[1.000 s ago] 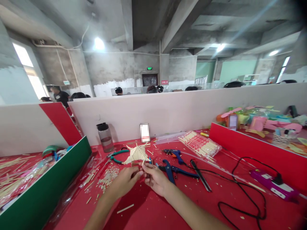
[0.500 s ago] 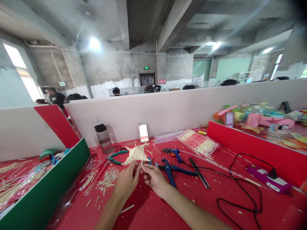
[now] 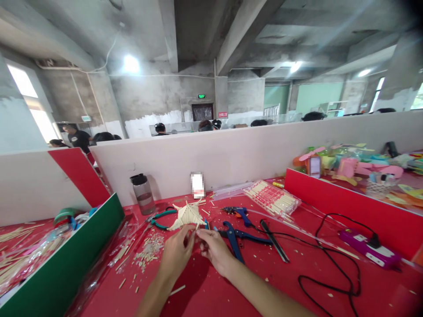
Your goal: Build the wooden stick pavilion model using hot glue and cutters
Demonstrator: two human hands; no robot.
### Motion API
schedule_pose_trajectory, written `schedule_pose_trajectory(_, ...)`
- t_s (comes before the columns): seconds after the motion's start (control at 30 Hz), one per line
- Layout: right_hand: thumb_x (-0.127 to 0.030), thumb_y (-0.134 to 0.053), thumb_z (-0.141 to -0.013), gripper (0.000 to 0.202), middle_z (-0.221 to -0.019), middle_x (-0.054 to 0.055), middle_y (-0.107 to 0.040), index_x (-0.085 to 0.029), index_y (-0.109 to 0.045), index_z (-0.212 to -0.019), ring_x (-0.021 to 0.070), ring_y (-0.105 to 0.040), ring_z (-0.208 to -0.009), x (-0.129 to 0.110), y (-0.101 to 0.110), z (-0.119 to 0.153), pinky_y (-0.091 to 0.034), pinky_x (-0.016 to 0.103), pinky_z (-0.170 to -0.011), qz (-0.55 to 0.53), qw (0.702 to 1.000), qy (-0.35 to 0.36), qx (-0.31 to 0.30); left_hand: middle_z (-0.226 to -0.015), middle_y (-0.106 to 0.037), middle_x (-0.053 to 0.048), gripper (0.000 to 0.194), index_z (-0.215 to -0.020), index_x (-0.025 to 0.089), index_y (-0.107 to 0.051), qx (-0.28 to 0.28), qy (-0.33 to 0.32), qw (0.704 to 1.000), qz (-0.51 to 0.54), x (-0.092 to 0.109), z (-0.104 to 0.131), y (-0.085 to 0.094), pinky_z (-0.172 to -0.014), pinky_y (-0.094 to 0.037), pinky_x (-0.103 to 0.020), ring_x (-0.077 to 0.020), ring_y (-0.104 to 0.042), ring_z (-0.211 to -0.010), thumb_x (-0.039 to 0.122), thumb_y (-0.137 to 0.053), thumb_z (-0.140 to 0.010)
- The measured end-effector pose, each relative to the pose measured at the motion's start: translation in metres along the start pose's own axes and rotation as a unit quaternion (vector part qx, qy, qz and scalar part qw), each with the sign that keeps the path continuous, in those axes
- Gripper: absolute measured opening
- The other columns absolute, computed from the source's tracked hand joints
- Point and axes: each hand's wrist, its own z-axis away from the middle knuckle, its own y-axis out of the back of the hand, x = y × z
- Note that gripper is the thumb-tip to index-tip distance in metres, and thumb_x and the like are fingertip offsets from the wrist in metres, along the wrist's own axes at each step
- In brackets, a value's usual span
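1. Left hand (image 3: 176, 248): turned more upright than a second ago, its forearm swung rightward; thumb and fingers drawn nearly together at the tips, anything between them too small to tell
2. Right hand (image 3: 214, 251): thumb and forefinger closed in a pinch on a short stick (image 3: 197, 227), other fingers curled beneath; fingertips just beside those of the left hand
3. Short stick: pale, pointing up between the two hands, in front of the near edge of the stick model; touching it or apart, cannot tell
4. Stick model (image 3: 188, 215): pale, peaked, with flared corners, on the red table (image 3: 205, 299) just beyond the fingertips
5. Pliers (image 3: 164, 218): teal handles, just left of the model
6. Wood bits (image 3: 148, 251): loose heap, left of the left hand
7. Glue gun (image 3: 241, 213), blue cutter (image 3: 235, 242) and knife (image 3: 274, 241): lying right of the model, the cutter nearest the right hand
8. Bagged sticks (image 3: 272, 197): beyond the glue gun, to the right
9. Bottle (image 3: 143, 193): dark lid, upright against the white partition (image 3: 231, 154)
10. Power strip (image 3: 370, 247): purple, far right, black plug inserted
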Motion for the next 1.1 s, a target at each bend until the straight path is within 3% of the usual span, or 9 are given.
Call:
schedule_pose_trajectory(0.27, -0.045, -0.085, -0.058, 0.039, -0.063, -0.003, -0.063, -0.015, -0.07, -0.077, 0.0039, -0.046, -0.046, -0.005, -0.001, 0.002, -0.033, 0.015, -0.042, -0.017, 1.0, -0.013, 0.003, -0.081, -0.075, -0.003, 0.028, -0.112, 0.02, -0.066, 0.018, -0.003, 1.0, 0.015, -0.001, 0.0, -0.003, -0.064, -0.047, -0.024, -0.0178, -0.069, -0.068, 0.031, -0.046, -0.095)
schedule_pose_trajectory(0.53, -0.048, -0.086, -0.056, 0.042, -0.061, -0.003, -0.063, -0.014, -0.069, -0.074, 0.0045, -0.046, -0.047, -0.005, 0.0, -0.002, -0.033, 0.015, -0.042, 0.0, 1.0, -0.01, -0.003, -0.07, -0.071, 0.0, 0.029, -0.11, 0.02, -0.068, 0.032, 0.012, 0.999, 0.011, 0.0, -0.001, -0.003, -0.06, -0.045, -0.023, -0.0165, -0.065, -0.059, 0.032, -0.048, -0.094)
schedule_pose_trajectory(1.1, -0.059, -0.086, -0.054, 0.051, -0.058, -0.005, -0.057, -0.015, -0.064, -0.067, 0.0044, -0.043, -0.046, -0.011, -0.002, 0.001, -0.03, 0.017, -0.045, 0.041, 0.999, 0.012, -0.029, -0.07, -0.07, -0.001, 0.032, -0.111, 0.021, -0.071, 0.017, 0.02, 0.999, 0.026, 0.001, -0.001, 0.001, -0.061, -0.044, -0.024, -0.0169, -0.062, -0.059, 0.034, -0.047, -0.095)
